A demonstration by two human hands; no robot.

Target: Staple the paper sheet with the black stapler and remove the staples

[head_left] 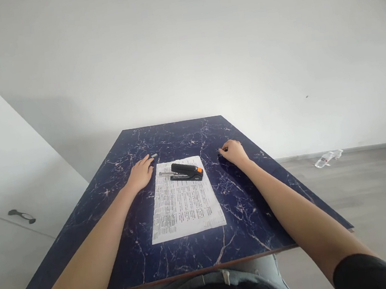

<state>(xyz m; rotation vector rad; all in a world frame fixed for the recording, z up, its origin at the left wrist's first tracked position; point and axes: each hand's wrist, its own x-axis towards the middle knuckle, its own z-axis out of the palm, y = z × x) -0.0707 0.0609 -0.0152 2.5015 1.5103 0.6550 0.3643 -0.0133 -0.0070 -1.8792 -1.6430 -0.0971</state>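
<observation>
A black stapler [185, 171] with an orange patch at one end lies on the upper part of a printed paper sheet [187, 207]. Its metal rail sticks out to the left. Left of the sheet, my left hand [141, 172] rests on the tabletop with its fingers stretched out and apart. By its fingertips lies a small grey strip [154, 155], possibly staples. To the right of the sheet, my right hand [234, 152] rests on the table, its fingers curled and the tips drawn together. Whatever they may pinch is too small to make out.
The dark blue marble-patterned table [192, 135] stands against a white wall [180, 46]. A white cabinet [9, 154] with a dark handle [22, 215] is on the left. On the wooden floor at the right lies a clear plastic item [327, 159].
</observation>
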